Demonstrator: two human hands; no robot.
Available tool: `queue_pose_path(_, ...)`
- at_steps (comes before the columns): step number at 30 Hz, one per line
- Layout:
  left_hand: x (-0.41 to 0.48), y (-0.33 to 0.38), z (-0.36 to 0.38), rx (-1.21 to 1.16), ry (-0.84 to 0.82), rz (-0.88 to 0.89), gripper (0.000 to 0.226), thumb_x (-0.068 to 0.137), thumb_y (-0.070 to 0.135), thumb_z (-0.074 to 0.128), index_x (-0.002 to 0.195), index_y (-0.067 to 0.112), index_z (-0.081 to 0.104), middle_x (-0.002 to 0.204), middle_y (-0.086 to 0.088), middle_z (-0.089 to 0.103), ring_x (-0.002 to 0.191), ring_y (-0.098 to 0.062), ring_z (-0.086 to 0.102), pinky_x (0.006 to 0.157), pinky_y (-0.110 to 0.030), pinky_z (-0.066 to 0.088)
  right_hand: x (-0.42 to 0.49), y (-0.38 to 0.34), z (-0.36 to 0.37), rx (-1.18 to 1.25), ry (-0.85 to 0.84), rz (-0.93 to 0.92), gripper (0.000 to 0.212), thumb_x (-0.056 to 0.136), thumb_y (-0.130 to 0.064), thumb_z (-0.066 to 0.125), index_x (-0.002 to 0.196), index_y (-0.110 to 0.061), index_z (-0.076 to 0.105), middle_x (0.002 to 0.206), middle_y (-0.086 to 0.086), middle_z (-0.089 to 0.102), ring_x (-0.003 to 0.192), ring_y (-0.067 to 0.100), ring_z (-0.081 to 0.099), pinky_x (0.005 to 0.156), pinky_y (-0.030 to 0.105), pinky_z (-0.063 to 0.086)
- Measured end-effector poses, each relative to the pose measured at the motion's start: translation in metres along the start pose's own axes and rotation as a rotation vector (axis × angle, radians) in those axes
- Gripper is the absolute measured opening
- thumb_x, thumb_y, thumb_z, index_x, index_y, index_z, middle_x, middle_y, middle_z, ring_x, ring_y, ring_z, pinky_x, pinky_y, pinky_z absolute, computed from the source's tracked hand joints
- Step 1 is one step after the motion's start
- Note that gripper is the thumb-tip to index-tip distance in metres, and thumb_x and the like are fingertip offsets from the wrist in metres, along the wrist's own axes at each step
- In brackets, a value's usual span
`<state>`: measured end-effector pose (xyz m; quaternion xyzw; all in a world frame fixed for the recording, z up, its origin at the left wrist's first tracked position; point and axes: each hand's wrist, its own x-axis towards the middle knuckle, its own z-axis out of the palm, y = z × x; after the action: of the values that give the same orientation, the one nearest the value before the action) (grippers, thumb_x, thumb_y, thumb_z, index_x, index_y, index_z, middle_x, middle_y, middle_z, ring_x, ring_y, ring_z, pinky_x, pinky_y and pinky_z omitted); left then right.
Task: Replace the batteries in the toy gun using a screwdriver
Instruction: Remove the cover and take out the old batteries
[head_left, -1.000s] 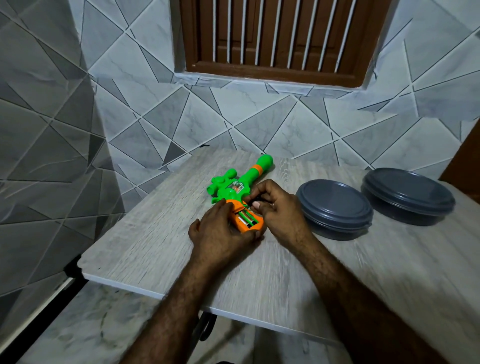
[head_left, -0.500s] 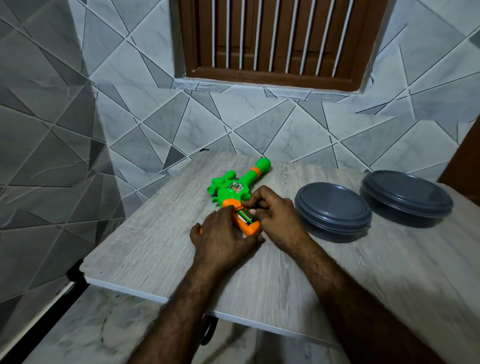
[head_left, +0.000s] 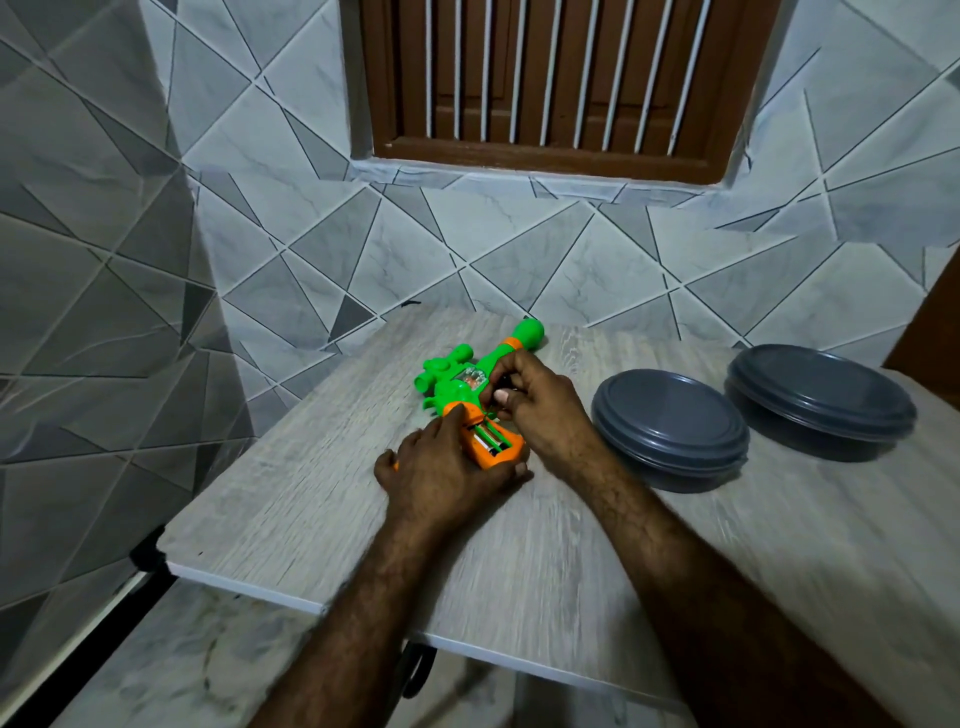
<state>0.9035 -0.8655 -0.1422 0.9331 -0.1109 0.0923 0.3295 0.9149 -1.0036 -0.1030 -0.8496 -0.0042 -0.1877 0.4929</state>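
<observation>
**Open Compartment, Cells May Spill**

My left hand (head_left: 447, 467) grips the toy gun (head_left: 470, 382) by its orange handle, muzzle toward one o'clock on the table (head_left: 311, 493). My right hand (head_left: 540, 410) pinches a small dark thing (head_left: 501, 385) I can't identify. With the battery compartment (head_left: 488, 441) uncovered, a careless nudge could pop cells out.

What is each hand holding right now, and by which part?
Left hand grips the toy gun by its orange handle. Right hand pinches a small dark object at its fingertips; what it is cannot be told.

A home — tiled wall (head_left: 291, 218), barred wooden window (head_left: 561, 78).
</observation>
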Motion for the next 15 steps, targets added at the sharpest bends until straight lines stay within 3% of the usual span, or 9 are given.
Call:
queue_pose_path(7,-0.001,0.001,-0.001,-0.005,0.002,-0.01,0.104,0.053,0.089,0.049,0.141,0.036,0.036,0.136,0.01,0.054,0.129,-0.019,0.046,0.106,-0.055,0.028,0.015,-0.014,0.005,0.048,-0.05,0.047,0.023,0.092,0.004,0.052,0.096,-0.018,0.057,0.09,0.012,0.07,0.073,0.02,0.066,0.074,0.038,0.06)
queue_pose_path(11,-0.002,0.001,-0.001,-0.004,-0.003,-0.021,0.107,0.05,0.09,0.047,0.142,0.037,0.034,0.138,0.011,0.052,0.131,-0.018,0.043,0.107,-0.055,0.026,0.008,-0.009,0.0,0.176,-0.054,0.082,0.027,0.093,0.008,0.048,0.092,-0.017,0.056,0.088,0.009,0.069,0.08,0.024,0.07,0.079,0.044,0.061)
queue_pose_path(15,-0.002,0.002,-0.001,-0.012,0.018,-0.005,0.1,0.052,0.088,0.053,0.137,0.037,0.039,0.135,0.012,0.053,0.128,-0.018,0.046,0.106,-0.053,0.028,-0.005,0.002,-0.004,0.161,-0.046,0.033,0.042,0.091,0.01,0.05,0.079,-0.029,0.057,0.093,0.007,0.072,0.093,0.022,0.071,0.084,0.044,0.06)
